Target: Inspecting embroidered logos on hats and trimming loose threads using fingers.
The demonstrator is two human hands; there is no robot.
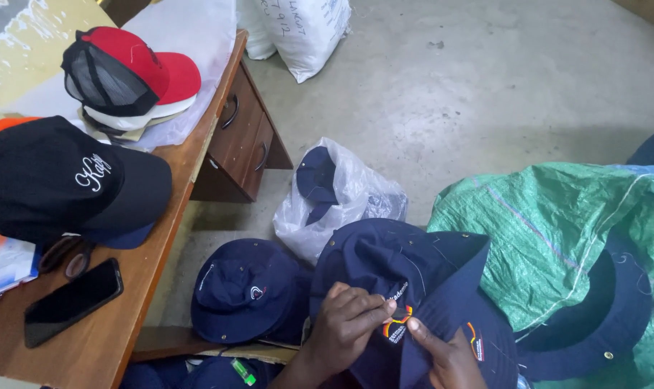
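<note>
Here, both hands pinched the navy bucket hat [406, 266]: left hand [345, 328] and right hand [449, 356] apparently at its embroidered logo [397, 323]; steady, taut fabric suited this.

The wooden worktop [136, 288] carries a black cap [53, 180], a red cap [136, 65] on a stack, scissors [68, 256] and a phone [73, 300]. On the floor [449, 94] lie a white sack [305, 29], a plastic bag [356, 194] and a navy hat [244, 288].

White woven sack [302, 32], 12 o'clock, on floor. Translucent plastic bag [356, 198], centre, holding navy hats. Green woven sack [550, 230], 3 o'clock. Black phone [73, 301], dark screen, 8 o'clock on tabletop [136, 288]. Small green tag [243, 372], 6 o'clock.
</note>
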